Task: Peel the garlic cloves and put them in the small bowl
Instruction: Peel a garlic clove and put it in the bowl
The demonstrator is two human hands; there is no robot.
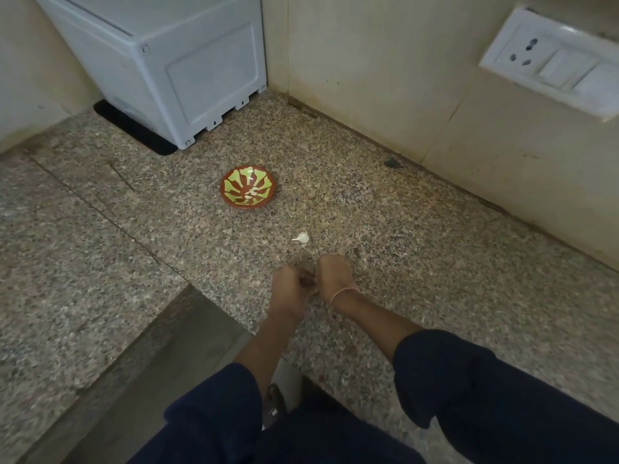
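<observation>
Speckled granite counter [402, 229], small bowl [225, 195] holding peeled cloves [251, 194], loose garlic clove [302, 237] between bowl and hands, left hand [291, 284] and right hand [333, 274] curled tight together, anything held cannot be told

We can read no text, label, brand or number anywhere in this view. The only candidate is a small white tag [274, 412] on a dark object at the near edge, between the two sleeves. It carries a tiny dark mark, too small for us to make out.
</observation>
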